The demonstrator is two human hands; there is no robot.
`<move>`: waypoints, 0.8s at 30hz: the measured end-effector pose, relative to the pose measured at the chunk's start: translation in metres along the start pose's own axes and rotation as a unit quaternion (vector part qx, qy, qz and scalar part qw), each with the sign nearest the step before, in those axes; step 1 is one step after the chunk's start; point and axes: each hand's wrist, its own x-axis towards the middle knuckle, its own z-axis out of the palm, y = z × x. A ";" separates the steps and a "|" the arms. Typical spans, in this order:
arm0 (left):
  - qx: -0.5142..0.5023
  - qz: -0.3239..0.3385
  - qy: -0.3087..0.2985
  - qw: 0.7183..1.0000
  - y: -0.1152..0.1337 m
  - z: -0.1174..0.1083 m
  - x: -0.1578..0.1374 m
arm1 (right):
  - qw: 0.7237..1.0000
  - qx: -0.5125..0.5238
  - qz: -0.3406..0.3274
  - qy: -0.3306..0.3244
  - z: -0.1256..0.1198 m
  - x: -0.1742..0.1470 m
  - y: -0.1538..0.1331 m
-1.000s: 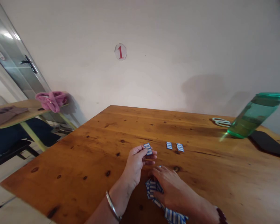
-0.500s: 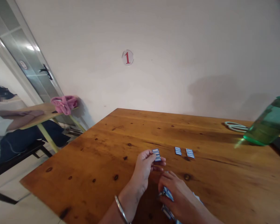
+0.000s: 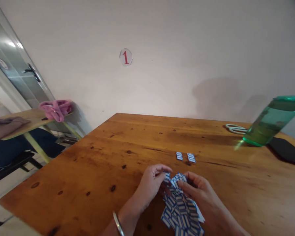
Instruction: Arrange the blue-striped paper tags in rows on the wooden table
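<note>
Between the thumb and fingers of my left hand [image 3: 149, 183] is a small blue-and-white card [image 3: 167, 177]. My right hand [image 3: 206, 193] pinches a few similar cards [image 3: 179, 179] right beside it. A loose heap of these blue-and-white cards [image 3: 180, 213] lies on the table below and between both hands, partly covered by my right hand. Farther out, two separate stacks or single cards lie side by side, a left one [image 3: 179, 156] and a right one [image 3: 191, 157]. Print on the cards is too small to read.
The wooden table [image 3: 100, 164] meets a white wall. At the right stand a green bottle [image 3: 270, 121], a coiled white cable [image 3: 236, 129] and a dark flat object [image 3: 287, 150]. To the left, a person's arm [image 3: 9, 126] rests on another table near a pink cloth [image 3: 56, 109].
My view has turned slightly right. My left hand has come back toward the heap with its card. My right hand has lifted several cards from the heap up beside my left hand.
</note>
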 end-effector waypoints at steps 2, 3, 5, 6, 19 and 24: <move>0.015 0.005 -0.012 1.000 -0.002 0.002 -0.001 | 1.000 -0.013 -0.005 -0.008 -0.001 0.001 -0.001; 0.018 0.010 -0.020 1.000 -0.002 0.002 -0.001 | 1.000 -0.023 -0.010 -0.015 -0.001 0.001 -0.002; 0.019 0.014 -0.047 0.999 0.000 0.003 -0.003 | 0.998 -0.046 -0.028 -0.024 -0.002 0.002 -0.004; 0.018 0.011 -0.059 0.998 0.001 0.003 -0.003 | 0.997 -0.055 -0.039 -0.022 -0.001 0.002 -0.005; -0.045 -0.038 -0.042 0.997 -0.003 0.006 -0.001 | 0.999 -0.001 -0.031 0.008 -0.001 0.005 0.000; -0.033 -0.050 -0.033 0.998 -0.004 0.007 -0.001 | 0.999 0.012 -0.029 0.021 0.000 0.004 0.001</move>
